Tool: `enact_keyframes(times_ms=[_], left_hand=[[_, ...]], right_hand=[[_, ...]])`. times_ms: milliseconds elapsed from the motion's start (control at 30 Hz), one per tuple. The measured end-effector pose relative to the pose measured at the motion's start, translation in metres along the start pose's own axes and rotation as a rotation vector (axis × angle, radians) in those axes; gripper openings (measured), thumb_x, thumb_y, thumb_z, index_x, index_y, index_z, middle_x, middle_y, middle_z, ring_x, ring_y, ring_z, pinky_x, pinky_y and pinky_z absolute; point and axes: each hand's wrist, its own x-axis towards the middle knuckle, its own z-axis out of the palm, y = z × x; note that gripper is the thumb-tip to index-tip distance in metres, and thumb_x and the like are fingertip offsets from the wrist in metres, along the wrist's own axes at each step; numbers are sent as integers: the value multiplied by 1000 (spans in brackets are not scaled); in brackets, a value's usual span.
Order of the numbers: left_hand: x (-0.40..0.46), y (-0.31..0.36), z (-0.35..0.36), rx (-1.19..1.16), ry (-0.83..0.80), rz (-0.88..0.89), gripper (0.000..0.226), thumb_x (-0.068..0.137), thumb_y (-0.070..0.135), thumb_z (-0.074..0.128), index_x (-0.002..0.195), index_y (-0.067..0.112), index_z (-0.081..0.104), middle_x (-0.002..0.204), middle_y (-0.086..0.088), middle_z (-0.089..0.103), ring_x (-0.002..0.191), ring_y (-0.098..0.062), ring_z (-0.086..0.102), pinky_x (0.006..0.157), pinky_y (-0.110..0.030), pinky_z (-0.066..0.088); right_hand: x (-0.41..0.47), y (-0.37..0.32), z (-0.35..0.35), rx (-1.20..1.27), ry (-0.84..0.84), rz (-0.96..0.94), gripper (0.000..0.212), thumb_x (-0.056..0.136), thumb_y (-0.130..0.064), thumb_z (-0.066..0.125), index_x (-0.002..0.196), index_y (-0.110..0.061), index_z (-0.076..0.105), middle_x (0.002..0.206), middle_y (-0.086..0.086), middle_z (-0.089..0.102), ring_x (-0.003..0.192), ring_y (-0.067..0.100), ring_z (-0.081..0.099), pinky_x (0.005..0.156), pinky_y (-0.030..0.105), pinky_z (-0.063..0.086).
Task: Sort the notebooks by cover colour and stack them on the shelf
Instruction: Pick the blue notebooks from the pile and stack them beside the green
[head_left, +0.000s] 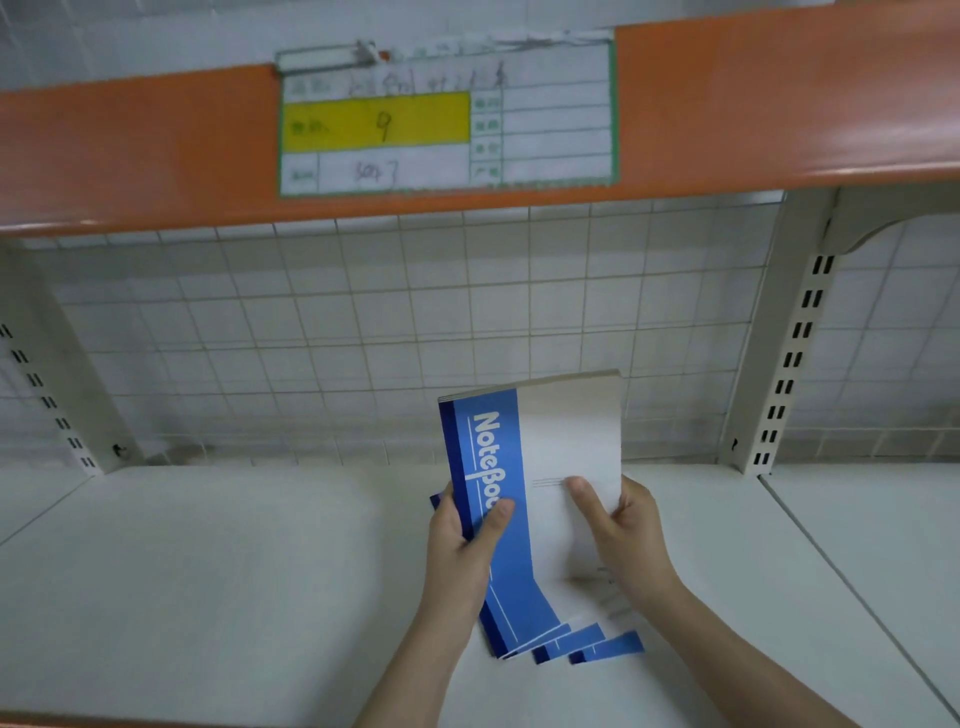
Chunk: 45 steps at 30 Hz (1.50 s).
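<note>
Gripping a fanned stack of glossy blue-and-white notebooks (540, 493) — left hand (462, 551) and right hand (623, 535) — above the smooth white shelf (208, 571).

Head view: worn on the person's head, facing forward and down into the shelf (218, 571) bay.
Nearness: close, at arm's reach.
</note>
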Motion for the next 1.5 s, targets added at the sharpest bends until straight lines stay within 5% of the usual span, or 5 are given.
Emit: enact_keyframes(times_ms=[167, 367, 533, 800, 1500], left_hand=[[-1, 12, -4, 19, -4, 2, 29, 85, 20, 65, 114, 19, 58, 111, -9, 66, 100, -21, 66, 87, -38, 55], [12, 22, -9, 127, 2, -251, 18, 99, 25, 43, 101, 8, 48, 99, -18, 60, 77, -25, 60, 68, -36, 48], [-3, 18, -10, 40, -11, -405, 13, 100, 20, 42, 97, 18, 55, 84, -4, 67, 56, -14, 66, 39, -21, 46], [-30, 14, 27, 99, -68, -452, 16, 100, 27, 41, 88, 21, 50, 87, -4, 64, 70, -18, 64, 48, -24, 46], [-108, -7, 282, 108, -185, -464, 17, 102, 30, 38, 91, 21, 48, 93, -3, 65, 76, -18, 66, 50, -25, 48]], right_hand=[[13, -23, -3, -189, -54, 61, 39, 76, -57, 54, 57, -23, 48, 46, -14, 52, 44, 3, 48, 45, 12, 35], [7, -46, -6, -255, -134, 616, 44, 87, -57, 52, 72, -16, 59, 60, -3, 61, 49, 11, 60, 38, 14, 40], [-16, -53, -20, -275, -140, 774, 42, 96, -45, 39, 104, -7, 56, 90, 4, 54, 72, 16, 52, 54, 21, 39], [-55, -57, -62, -337, -137, 698, 23, 96, -30, 37, 83, -11, 37, 64, 8, 42, 31, 14, 47, 34, 16, 24], [-74, -53, -327, -350, -27, 687, 29, 98, -37, 41, 86, -10, 43, 76, 10, 43, 59, 22, 47, 45, 26, 37]])
